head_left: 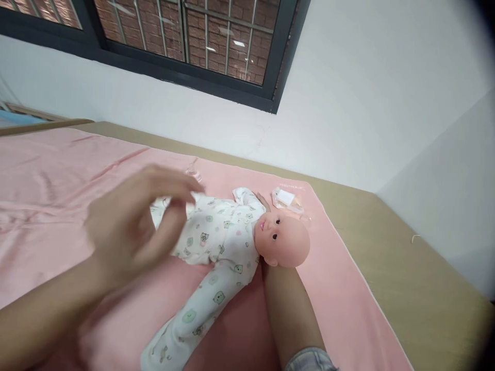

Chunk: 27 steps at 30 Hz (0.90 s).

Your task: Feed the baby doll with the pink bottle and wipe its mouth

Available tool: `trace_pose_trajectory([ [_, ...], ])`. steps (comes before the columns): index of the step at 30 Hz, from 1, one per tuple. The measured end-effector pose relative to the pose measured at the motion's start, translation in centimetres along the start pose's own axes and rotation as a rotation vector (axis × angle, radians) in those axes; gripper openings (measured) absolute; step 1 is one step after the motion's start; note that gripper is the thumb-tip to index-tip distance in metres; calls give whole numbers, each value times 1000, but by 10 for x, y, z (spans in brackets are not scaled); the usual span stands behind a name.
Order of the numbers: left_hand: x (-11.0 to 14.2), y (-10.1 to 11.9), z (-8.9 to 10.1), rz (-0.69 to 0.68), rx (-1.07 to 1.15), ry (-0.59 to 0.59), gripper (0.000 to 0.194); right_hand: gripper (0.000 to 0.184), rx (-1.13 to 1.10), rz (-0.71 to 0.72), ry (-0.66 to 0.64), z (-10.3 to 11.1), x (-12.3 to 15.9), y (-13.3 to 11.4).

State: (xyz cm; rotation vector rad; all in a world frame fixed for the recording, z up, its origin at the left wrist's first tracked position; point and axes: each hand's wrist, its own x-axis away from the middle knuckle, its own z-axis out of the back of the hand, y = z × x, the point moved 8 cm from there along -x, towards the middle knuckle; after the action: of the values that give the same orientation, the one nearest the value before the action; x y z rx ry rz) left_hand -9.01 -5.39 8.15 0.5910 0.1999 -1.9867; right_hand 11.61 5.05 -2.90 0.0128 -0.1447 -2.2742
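A bald baby doll (284, 239) lies on its back on a pink sheet (332, 288), dressed in a white patterned onesie (232, 237). One long sleeve (189, 314) stretches toward me. My right forearm passes beneath the doll's neck, and a bit of my right hand (263, 201) shows on the far side by its shoulder; most of that hand is hidden. Above the doll's lower body, my left hand (131, 221) is raised and smeared by motion. Its fingers are curved, the thumb stands a little apart, and nothing visible is in them.
A clear packet with a white label (286, 198) lies beyond the doll's head. A small clear plastic item (193, 172) rests near the sheet's far edge. Bare tan surface (402, 257) borders the sheet on the right. Behind stand a white wall (348, 103) and a barred window (185, 41).
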Motion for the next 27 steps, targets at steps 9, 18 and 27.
trace_pose_trajectory([
  [9, -62, -186, -92, 377, 149, -18, 81, 41, -381, 88, 209, 30, 6, 4],
  [18, -90, -200, -145, 586, 442, -84, 50, 32, -611, 269, -40, -8, -16, -20],
  [27, -123, -145, -106, 491, 953, 247, 58, 31, -581, 122, 244, -10, -31, -7],
])
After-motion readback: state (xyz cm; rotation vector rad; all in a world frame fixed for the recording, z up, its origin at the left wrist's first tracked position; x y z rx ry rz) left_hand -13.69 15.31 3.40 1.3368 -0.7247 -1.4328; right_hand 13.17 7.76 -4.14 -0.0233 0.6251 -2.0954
